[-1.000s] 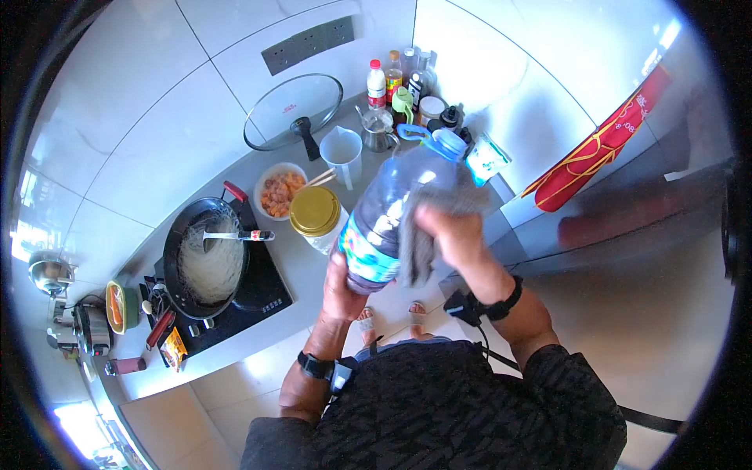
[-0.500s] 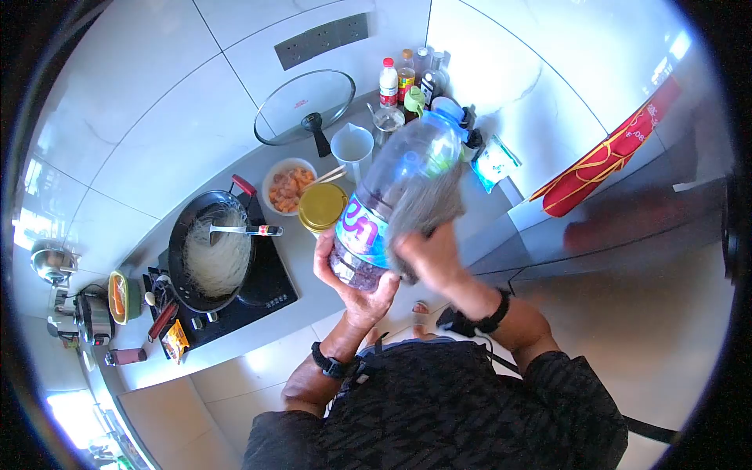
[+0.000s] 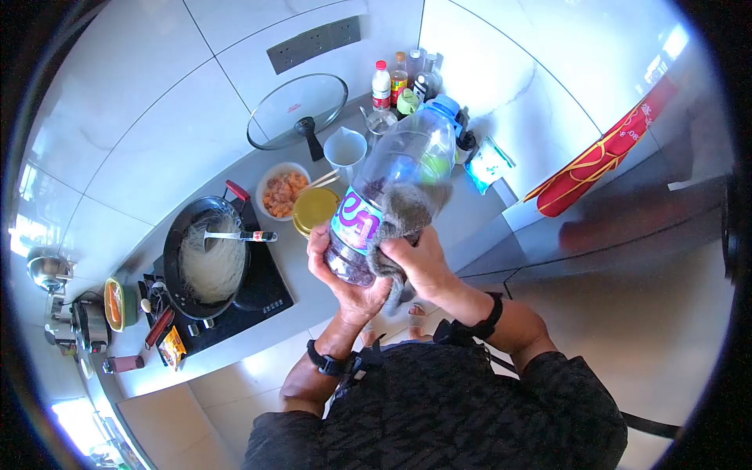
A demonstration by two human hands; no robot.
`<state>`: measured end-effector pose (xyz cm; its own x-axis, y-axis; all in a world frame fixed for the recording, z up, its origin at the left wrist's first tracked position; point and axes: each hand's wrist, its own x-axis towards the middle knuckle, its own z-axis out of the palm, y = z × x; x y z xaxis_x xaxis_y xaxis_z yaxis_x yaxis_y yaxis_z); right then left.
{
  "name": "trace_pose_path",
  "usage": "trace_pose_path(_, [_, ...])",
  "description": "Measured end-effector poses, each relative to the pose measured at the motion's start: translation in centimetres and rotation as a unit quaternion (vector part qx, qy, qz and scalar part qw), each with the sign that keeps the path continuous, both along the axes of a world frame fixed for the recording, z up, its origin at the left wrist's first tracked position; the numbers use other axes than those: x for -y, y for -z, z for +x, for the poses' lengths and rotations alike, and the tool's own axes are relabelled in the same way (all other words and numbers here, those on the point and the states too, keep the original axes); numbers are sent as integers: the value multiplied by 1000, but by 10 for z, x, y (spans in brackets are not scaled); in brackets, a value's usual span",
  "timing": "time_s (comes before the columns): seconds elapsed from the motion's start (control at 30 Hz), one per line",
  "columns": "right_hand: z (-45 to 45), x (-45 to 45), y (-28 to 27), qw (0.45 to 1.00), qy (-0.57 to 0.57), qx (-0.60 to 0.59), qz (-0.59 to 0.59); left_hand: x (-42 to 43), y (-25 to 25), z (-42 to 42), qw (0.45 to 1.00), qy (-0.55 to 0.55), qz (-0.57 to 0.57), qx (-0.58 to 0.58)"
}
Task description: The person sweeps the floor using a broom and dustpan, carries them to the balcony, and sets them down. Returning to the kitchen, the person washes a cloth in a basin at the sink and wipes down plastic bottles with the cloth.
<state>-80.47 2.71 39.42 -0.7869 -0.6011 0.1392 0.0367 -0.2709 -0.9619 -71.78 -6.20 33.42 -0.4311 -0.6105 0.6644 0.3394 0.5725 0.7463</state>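
Observation:
A large clear plastic bottle with a blue cap and a blue and purple label is tilted in front of my body, dark contents in its lower part. My left hand is wrapped round its base from the left and below. A grey cloth lies against the bottle's right side, gripped by my right hand near the lower end. Just left of the bottle is a jar with a gold lid. Part of the cloth hangs down between my hands.
On the hob stands a black pan with white noodles and a spatula. Behind are a bowl of orange pieces, chopsticks, a measuring jug, a glass lid, several bottles and a blue and white packet.
My right hand has moved down along the bottle with the cloth, towards its base. The bottle was turned since the first frame, and more of its label's purple lettering faces up.

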Motion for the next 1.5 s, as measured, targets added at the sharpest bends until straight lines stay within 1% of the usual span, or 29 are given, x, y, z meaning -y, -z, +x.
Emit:
trace_pose_path(0.03, [-6,-6,1,998,-58,40,6,2,0,-1,1000,-10,-22,9])
trace_pose_path(0.07, [-18,-7,-3,999,-25,-26,41,2,0,-1,1000,4,-5,-7])
trace_pose_path(0.13, [-46,-5,-25,998,53,-22,20,1,0,2,998,36,29,-36])
trace_pose_path(0.17, [-58,-1,-46,994,63,86,-38,-1,0,3,998,46,36,-26])
trace_pose_path(0.23, [-91,-3,-55,985,2,156,-76,-9,-2,9,996,65,53,-1])
trace_pose_path(0.27, [-92,-2,-48,991,-3,115,-66,-13,-1,9,997,42,70,13])
trace_pose_path(0.37, [-53,-8,-26,998,49,10,28,-8,-11,17,941,131,311,3])
trace_pose_path(0.4, [-37,-9,-20,1000,-12,-10,20,-9,-16,16,923,128,362,-5])
trace_pose_path(0.5, [-8,-15,20,984,-125,-110,62,7,-21,17,905,194,378,-20])
trace_pose_path(0.53, [-5,-20,10,958,-62,-275,54,14,-29,20,916,194,350,6])
trace_pose_path(0.57, [-21,-30,13,925,-113,-354,82,18,-33,22,833,259,485,-55])
trace_pose_path(0.6, [-37,-49,53,972,-107,-206,32,22,-27,26,813,265,515,-57])
trace_pose_path(0.63, [-45,-57,62,992,-94,-77,-39,26,-17,33,792,270,545,-56])
trace_pose_path(0.67, [-50,-60,56,989,-68,48,-123,30,-8,37,784,287,547,-60])
trace_pose_path(0.73, [-72,-66,15,964,-50,136,-221,36,14,46,764,323,556,-45])
trace_pose_path(0.77, [-85,-68,-8,966,-61,128,-218,36,20,48,753,342,561,-37])
trace_pose_path(0.83, [-106,-65,-36,985,-75,-1,-158,34,24,47,741,367,562,-24])
trace_pose_path(0.87, [-107,-61,-50,998,-5,-63,-3,33,28,48,732,377,567,-18])
trace_pose_path(0.9, [-93,-54,-66,987,27,-144,61,32,30,48,723,385,573,-11])
trace_pose_path(0.97, [-91,-59,-95,989,-128,-29,69,31,23,48,710,384,591,5])
trace_pose_path(1.0, [-88,-55,-88,991,-62,-78,87,35,30,51,704,389,594,9])
trace_pose_path(1.1, [-88,-54,-77,988,-80,-29,129,41,63,59,728,362,582,28])
trace_pose_path(1.13, [-86,-51,-72,985,-136,-5,109,39,64,60,715,363,597,31])
trace_pose_path(1.23, [-94,-52,-42,986,-100,133,5,32,61,62,657,391,644,38])
trace_pose_path(1.27, [-98,-52,-37,965,-119,206,-114,30,54,62,634,410,655,31])
trace_pose_path(1.3, [-100,-54,-35,945,-108,261,-167,29,45,64,611,428,665,26])
trace_pose_path(1.37, [-99,-67,-17,902,-183,312,-238,26,33,64,593,431,679,30])
trace_pose_path(1.47, [-70,-77,1,848,-328,339,-241,22,24,62,538,460,706,21])
trace_pose_path(1.5, [-64,-80,9,859,-324,322,-232,19,24,61,522,456,721,24])
